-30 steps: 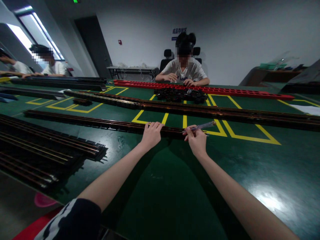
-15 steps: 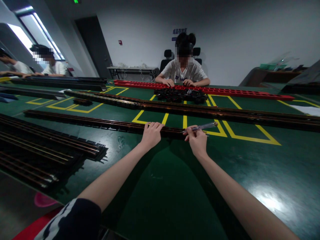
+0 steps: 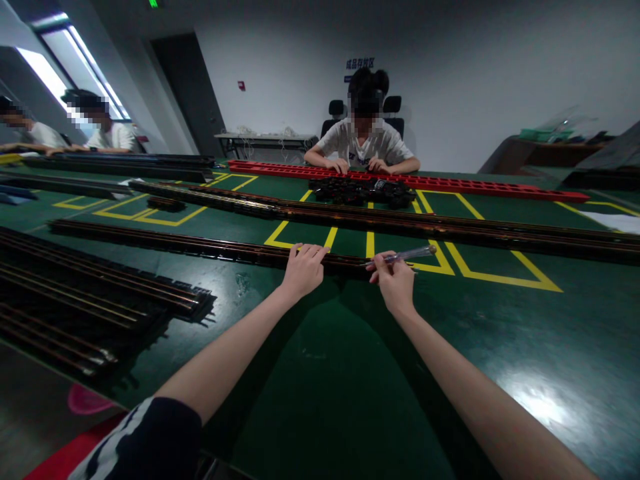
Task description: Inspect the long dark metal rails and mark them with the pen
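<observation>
A long black rail with copper-coloured strips (image 3: 220,248) lies across the green table in front of me. My left hand (image 3: 304,268) is closed over the rail near its right end, fingers on the far side. In my right hand (image 3: 396,280) is a screwdriver with a clear handle (image 3: 413,253), held nearly level between thumb and fingers. Its tip points left at the rail's right end, and whether it touches there I cannot tell.
Several similar rails (image 3: 100,280) lie at the left. A longer rail (image 3: 450,225) crosses behind my hands. Beyond it are black parts (image 3: 360,191) and a red slotted strip (image 3: 480,185). A co-worker (image 3: 367,137) sits opposite; two more people are far left.
My hands, the rail and the screwdriver hold almost the same positions. The co-worker opposite has shifted slightly.
</observation>
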Tool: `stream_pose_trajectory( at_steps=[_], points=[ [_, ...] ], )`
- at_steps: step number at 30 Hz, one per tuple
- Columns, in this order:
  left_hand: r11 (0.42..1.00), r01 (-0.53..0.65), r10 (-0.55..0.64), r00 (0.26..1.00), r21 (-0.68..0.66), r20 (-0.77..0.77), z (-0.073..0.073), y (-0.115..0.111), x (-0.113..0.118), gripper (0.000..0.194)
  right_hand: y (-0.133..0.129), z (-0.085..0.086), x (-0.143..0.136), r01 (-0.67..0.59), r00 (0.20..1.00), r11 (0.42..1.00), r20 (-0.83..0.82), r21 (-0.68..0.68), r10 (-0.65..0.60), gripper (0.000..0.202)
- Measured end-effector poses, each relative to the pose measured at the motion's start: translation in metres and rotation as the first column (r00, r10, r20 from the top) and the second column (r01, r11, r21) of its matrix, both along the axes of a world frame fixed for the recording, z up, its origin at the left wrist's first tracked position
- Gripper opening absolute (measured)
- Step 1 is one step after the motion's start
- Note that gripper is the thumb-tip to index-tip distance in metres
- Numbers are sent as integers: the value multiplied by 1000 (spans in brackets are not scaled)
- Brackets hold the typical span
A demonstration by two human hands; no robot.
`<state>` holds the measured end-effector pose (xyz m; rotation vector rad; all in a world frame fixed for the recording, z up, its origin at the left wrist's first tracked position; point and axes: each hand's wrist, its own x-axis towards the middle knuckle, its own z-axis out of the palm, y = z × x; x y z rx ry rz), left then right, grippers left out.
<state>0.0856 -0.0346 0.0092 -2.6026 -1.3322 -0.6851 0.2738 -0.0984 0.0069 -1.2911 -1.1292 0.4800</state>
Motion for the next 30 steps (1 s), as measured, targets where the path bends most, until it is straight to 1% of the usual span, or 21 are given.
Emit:
stream_pose_trajectory(
  at_steps=[5,11,18,22,30],
  points=[
    [999,30,-30,999,-23,12,1,0,0,42,-2,3,0,-24,1000,1000,-12,-10,24,51],
    [998,45,-45,999,-43,-17,-1,1,1,43,-3,5,0,-30,1000,999,-4,-23,30,52],
    [1000,25,-24,998,14,-59,-5,4,1,44,-1,4,1,-40,999,999,-22,-18,40,52],
    [1000,18,-17,998,23,-61,-6,5,1,43,0,3,0,-43,998,999,-39,-7,43,50],
    [998,25,-22,998,56,-51,-9,7,1,41,-1,4,0,-41,999,999,-13,-9,41,47]
  ],
)
